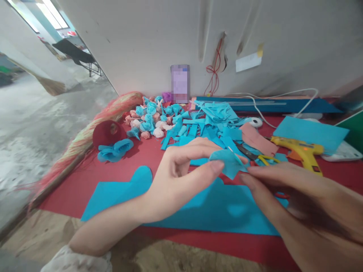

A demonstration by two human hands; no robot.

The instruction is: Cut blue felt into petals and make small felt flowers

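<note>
A small curved piece of blue paper (228,163), shaped like a petal, is between my two hands above the table. My left hand (181,170) pinches its left edge between thumb and fingers. At the opposite edge, the thumb and forefinger of my right hand (295,200) close on the lower right corner. Beneath both hands lies a large blue paper sheet (195,211) with a rounded part at its upper left. A red loop (282,195) shows under my right hand; what it belongs to is hidden.
A yellow glue gun (304,151) and yellow-handled pliers (266,160) lie at right. Blue paper scraps (215,117) and small paper flowers (150,117) are heaped behind. A red roll (108,134), blue petals (115,150) and a broom (85,139) lie left. A phone (180,83) leans upright.
</note>
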